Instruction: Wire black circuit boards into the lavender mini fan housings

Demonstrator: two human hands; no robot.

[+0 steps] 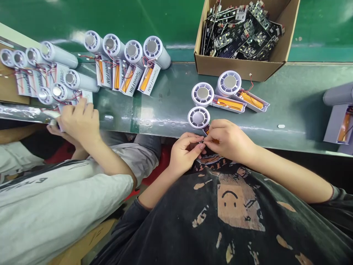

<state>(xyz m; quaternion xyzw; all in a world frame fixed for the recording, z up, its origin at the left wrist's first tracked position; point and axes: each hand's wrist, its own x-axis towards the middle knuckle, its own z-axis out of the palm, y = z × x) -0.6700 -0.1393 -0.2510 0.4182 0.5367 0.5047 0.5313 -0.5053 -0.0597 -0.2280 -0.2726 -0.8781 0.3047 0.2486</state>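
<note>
My left hand point(186, 152) and my right hand point(228, 141) meet at the bench's front edge, fingertips pinched together. Between them shows a thin, pale sliver, too small to name. Just beyond stands a handheld fan point(198, 117) with its round, spoked end up; its handle runs toward my fingers and is mostly hidden by my right hand. Behind it are two more fans, a nearer one point(202, 94) and a farther one point(229, 83). Both have open handles showing an orange battery point(230, 104) and thin red wires.
A cardboard box point(237, 66) of black circuit boards stands at the back. At left, a co-worker's hands point(79, 119) work beside several fans point(132, 51). More fan parts point(338, 110) stand at the right edge. A small white piece point(281, 126) lies on the green bench point(171, 106).
</note>
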